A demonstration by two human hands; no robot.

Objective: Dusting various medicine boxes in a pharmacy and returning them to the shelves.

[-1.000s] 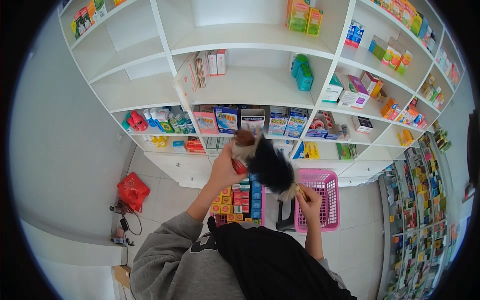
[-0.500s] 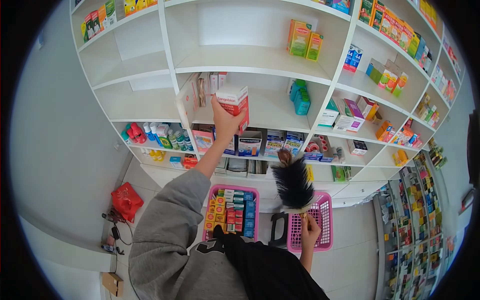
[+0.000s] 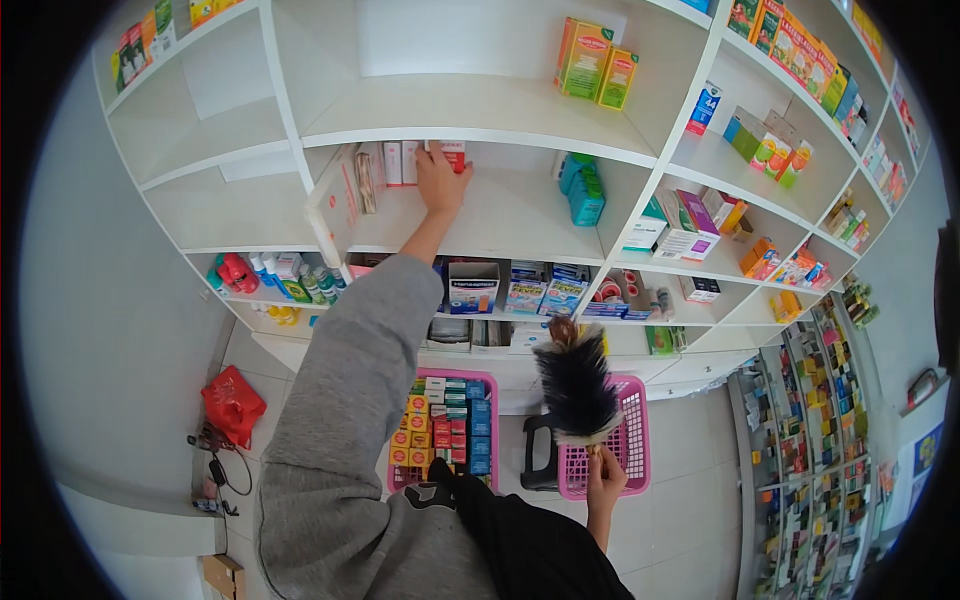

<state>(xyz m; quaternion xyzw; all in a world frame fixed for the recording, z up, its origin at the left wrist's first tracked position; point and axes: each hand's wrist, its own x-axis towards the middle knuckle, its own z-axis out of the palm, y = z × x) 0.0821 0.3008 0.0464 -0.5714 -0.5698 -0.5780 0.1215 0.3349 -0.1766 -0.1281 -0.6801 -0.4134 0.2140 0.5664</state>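
My left hand (image 3: 441,182) reaches into the middle shelf compartment, its fingers closed on a red-and-white medicine box (image 3: 455,156) at the back. That box stands to the right of slim white boxes (image 3: 400,163). Much of it is hidden behind my fingers. Low on the right, my right hand (image 3: 605,478) grips the handle of a feather duster (image 3: 578,390) with dark bristles. The duster points up, in front of a pink basket (image 3: 640,430).
Teal bottles (image 3: 583,188) stand at the compartment's right, and a white panel (image 3: 332,205) juts out at its left. A full pink basket (image 3: 490,420) of medicine boxes sits below. Beside it is a black stool-like object (image 3: 540,455). A red bag (image 3: 233,405) lies on the floor.
My left hand has moved the red-and-white box deeper into the compartment, beside the slim boxes. My right hand still holds the duster, and the view has shifted slightly.
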